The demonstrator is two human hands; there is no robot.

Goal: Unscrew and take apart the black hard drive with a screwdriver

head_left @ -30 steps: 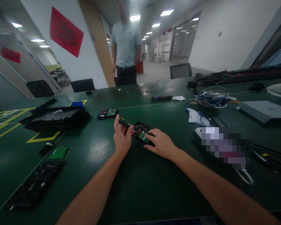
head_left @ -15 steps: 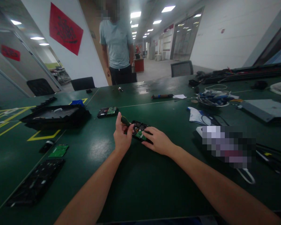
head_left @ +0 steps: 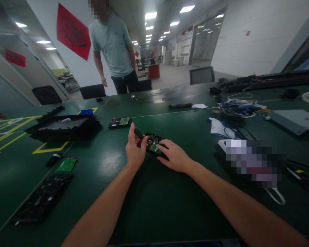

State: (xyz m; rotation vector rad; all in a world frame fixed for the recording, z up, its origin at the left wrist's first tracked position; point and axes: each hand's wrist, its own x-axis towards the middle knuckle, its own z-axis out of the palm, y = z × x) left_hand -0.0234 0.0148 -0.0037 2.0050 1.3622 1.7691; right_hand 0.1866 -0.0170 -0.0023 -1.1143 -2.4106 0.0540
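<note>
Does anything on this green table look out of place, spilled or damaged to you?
Nothing looks clearly spilled or damaged. The oddest spot is the tangled blue-and-white heap towards the right, which looks messy, with a pale cord looping out behind it.

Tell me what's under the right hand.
Under the right hand is the right end of a black device. Part of its green circuit board shows beside the hand. What the fingers cover on the device, and anything beneath the palm, cannot be seen.
</note>
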